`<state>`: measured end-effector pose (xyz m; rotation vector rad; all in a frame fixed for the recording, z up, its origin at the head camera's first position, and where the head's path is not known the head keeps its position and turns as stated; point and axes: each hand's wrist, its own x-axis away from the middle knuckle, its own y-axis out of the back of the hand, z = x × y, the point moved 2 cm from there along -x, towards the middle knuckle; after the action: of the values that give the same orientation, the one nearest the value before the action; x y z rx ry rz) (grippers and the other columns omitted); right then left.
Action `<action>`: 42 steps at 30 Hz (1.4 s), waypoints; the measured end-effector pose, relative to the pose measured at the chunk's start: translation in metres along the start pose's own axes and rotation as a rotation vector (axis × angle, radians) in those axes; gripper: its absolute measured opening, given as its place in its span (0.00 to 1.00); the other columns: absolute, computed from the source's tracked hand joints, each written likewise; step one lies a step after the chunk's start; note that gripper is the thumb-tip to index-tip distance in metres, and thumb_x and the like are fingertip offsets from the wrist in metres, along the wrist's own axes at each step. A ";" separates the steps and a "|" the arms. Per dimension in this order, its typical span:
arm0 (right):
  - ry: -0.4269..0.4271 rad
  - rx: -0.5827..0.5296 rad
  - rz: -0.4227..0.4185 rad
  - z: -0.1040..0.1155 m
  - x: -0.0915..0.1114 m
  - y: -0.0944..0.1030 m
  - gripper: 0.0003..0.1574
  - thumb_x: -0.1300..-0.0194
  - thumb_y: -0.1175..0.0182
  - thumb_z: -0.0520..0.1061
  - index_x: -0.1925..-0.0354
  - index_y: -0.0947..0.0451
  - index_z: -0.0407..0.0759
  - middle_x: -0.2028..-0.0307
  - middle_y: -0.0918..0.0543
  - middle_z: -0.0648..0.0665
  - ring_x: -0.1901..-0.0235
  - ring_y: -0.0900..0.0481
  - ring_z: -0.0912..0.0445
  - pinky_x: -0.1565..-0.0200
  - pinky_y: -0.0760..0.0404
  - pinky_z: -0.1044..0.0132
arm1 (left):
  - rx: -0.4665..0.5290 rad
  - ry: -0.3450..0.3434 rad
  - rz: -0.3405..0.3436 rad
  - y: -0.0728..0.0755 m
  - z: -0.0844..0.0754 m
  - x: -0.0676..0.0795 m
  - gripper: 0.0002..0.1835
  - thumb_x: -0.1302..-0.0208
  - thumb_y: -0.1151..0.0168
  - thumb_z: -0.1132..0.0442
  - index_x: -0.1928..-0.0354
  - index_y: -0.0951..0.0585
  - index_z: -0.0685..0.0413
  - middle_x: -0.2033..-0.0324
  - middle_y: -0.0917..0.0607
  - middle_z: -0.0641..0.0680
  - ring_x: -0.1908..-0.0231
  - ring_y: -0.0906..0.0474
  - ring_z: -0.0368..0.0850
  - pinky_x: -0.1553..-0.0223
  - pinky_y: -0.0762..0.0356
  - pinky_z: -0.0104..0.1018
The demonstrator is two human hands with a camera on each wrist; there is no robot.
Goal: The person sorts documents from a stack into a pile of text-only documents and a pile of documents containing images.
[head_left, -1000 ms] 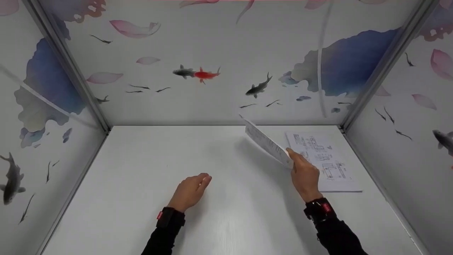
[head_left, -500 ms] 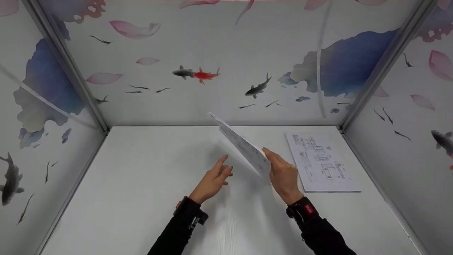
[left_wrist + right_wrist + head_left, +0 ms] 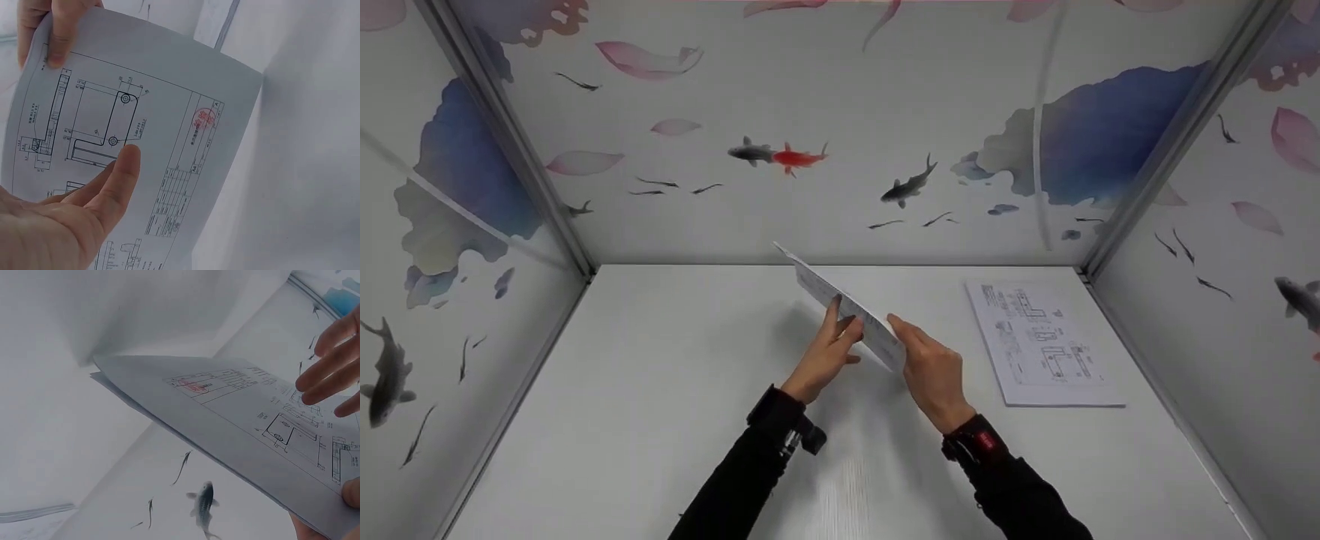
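A thin set of technical drawing sheets is held tilted above the white table. My right hand pinches its near right edge, with the thumb on the printed face in the right wrist view. My left hand has its fingers extended in front of that face, fingertips right at the paper. In the left wrist view, outlined part drawings, a title block and a round red stamp show on the top sheet. The left fingers also appear over the drawings in the right wrist view.
A flat stack of drawing sheets lies on the right of the white table. White panels printed with fish and petals close off the back and both sides, with grey metal posts at the corners.
The right hand has carried the sheets leftward, away from the flat stack. The left hand has moved up and right to the sheets, its fingers spreading from a looser curl.
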<state>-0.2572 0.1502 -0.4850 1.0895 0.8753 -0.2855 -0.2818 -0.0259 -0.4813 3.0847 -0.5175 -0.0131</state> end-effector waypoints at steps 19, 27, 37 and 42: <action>0.131 -0.030 -0.077 0.045 0.008 -0.021 0.26 0.40 0.38 0.28 0.46 0.18 0.46 0.54 0.13 0.47 0.56 0.14 0.52 0.60 0.15 0.61 | 0.347 -0.028 -0.215 -0.017 -0.010 0.001 0.36 0.25 0.59 0.64 0.23 0.59 0.31 0.36 0.31 0.57 0.40 0.28 0.63 0.58 0.18 0.46; 0.034 -0.267 0.170 0.050 0.009 -0.018 0.24 0.30 0.43 0.41 0.37 0.25 0.42 0.40 0.21 0.43 0.39 0.24 0.50 0.40 0.26 0.48 | 0.423 0.002 -0.223 -0.013 -0.006 -0.001 0.31 0.22 0.67 0.62 0.22 0.57 0.33 0.31 0.35 0.55 0.35 0.31 0.57 0.45 0.23 0.46; -0.345 -0.685 0.389 0.017 0.003 -0.019 0.22 0.28 0.43 0.48 0.39 0.25 0.43 0.35 0.26 0.40 0.31 0.33 0.44 0.33 0.35 0.45 | 0.461 -0.001 -0.162 0.004 -0.002 0.003 0.28 0.21 0.70 0.60 0.22 0.54 0.42 0.28 0.37 0.58 0.31 0.35 0.56 0.34 0.33 0.49; -0.571 -0.766 0.487 -0.011 0.006 -0.026 0.25 0.29 0.42 0.49 0.36 0.28 0.48 0.32 0.31 0.41 0.30 0.37 0.42 0.34 0.36 0.41 | 0.451 0.038 -0.109 0.012 -0.005 0.006 0.28 0.21 0.68 0.57 0.22 0.53 0.42 0.29 0.35 0.57 0.32 0.34 0.54 0.35 0.33 0.48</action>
<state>-0.2739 0.1483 -0.5088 0.4260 0.1437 0.1480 -0.2798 -0.0395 -0.4764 3.5396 -0.3956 0.1857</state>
